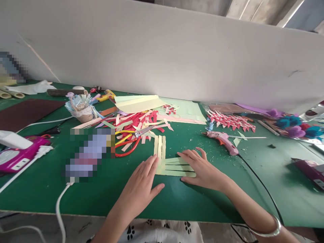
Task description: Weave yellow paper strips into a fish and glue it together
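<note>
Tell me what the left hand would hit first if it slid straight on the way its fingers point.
Likely the upright pale yellow strips of the weave, which the left hand already touches; beyond them, probably the scissors.

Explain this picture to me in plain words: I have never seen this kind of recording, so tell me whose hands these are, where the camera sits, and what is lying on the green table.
The one picture comes from a camera worn on a person's head, looking forward and down, so the two bare hands are that person's own. The left hand and the right hand both lie flat and open on a small set of pale yellow paper strips, some laid upright, others across them. Neither hand grips anything.

The green table is crowded. Behind the strips lies a heap of red and pink paper strips with red-handled scissors on it. To the right is a pink glue gun with a black cord, and a red and white woven paper piece behind it. At left stands a small cup of bits. A white board closes off the back.
</note>
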### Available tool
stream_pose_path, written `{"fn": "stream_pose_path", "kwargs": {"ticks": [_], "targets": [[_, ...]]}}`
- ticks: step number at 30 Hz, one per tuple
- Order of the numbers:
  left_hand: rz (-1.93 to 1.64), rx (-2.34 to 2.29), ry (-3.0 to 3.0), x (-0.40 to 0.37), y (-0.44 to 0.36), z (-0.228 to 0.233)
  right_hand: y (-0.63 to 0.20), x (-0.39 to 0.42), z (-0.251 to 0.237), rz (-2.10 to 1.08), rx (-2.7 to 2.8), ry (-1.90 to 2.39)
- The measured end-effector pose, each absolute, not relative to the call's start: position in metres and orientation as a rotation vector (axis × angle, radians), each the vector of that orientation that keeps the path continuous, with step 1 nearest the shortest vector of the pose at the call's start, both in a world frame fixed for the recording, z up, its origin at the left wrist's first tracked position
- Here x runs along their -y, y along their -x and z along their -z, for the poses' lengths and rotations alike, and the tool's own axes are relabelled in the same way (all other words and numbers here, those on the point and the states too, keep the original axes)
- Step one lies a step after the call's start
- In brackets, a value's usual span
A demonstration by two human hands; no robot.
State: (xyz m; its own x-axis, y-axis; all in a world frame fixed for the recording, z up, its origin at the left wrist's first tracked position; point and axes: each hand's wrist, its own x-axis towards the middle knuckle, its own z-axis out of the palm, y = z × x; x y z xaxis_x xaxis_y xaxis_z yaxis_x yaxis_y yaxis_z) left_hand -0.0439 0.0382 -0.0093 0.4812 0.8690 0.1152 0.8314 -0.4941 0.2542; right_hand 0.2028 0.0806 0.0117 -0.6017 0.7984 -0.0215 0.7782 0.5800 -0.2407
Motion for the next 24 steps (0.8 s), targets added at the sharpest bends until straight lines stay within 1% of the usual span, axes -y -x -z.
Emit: {"fn": "stream_pose_path", "kwargs": {"ticks": [7,13,18,24], "targets": [[-0.337,-1.484,-2.587,-0.039,0.045,0.010,-0.199,-0.076,-0.016,-0.426,2.686,1.315],[-0.356,-1.482,-2.630,-0.045,0.042,0.002,-0.190,-0.086,-0.020,-0.628,2.530,1.386],[-0.369,-1.533,-2.619,-0.049,0.038,-0.001,-0.179,-0.101,-0.024,-0.618,2.491,1.437],[-0.417,-1.565,-2.592,-0.048,0.036,-0.003,-0.176,-0.099,-0.033,-0.710,2.486,1.426]]}}
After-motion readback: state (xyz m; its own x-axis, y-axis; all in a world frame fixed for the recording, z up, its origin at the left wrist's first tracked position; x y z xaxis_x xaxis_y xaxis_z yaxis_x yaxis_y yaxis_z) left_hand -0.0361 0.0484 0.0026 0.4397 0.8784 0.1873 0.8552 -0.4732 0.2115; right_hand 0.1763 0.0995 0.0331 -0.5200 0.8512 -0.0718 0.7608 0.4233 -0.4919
